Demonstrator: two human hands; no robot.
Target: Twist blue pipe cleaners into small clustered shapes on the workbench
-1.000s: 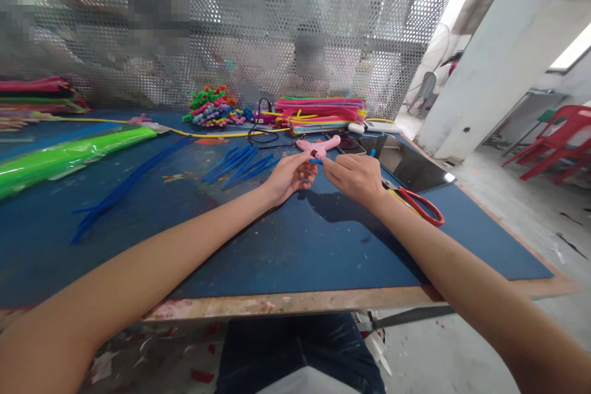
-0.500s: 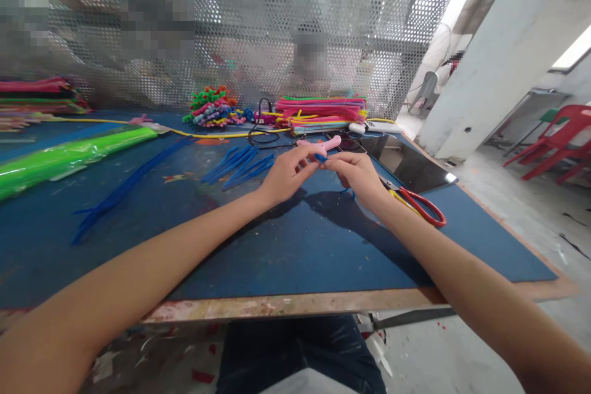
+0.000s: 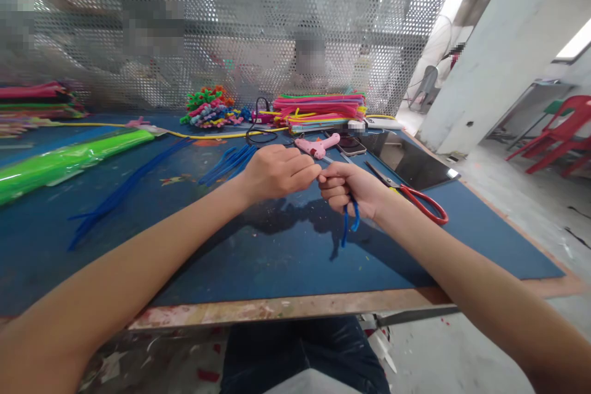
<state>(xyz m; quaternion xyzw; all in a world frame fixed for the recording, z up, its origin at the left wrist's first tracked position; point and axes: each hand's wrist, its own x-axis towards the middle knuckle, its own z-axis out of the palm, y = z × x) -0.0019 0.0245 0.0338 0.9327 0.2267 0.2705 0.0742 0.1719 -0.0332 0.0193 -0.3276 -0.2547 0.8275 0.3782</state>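
Observation:
My right hand (image 3: 348,188) is closed round a blue pipe cleaner (image 3: 345,228), whose two ends hang below the fingers. My left hand (image 3: 281,171) is a closed fist, its fingertips meeting those of my right hand; what it grips is hidden behind its fingers. Just beyond the hands lies a pink glue gun (image 3: 318,146). Bent blue pipe cleaners (image 3: 226,163) rest on the table behind my left wrist. Red-handled scissors (image 3: 422,203) lie beside my right forearm.
On the blue table (image 3: 286,265) are a green plastic-wrapped bundle (image 3: 78,163), long blue pipe cleaners (image 3: 124,188), coloured bundles (image 3: 323,109), a phone (image 3: 351,144) and a dark glossy panel (image 3: 410,160). A perforated metal screen (image 3: 249,24) stands behind.
My left hand has moved slightly left and turned knuckles up, its fingers curling into a fist. My right fingers have curled in, and the blue ends now hang lower in view.

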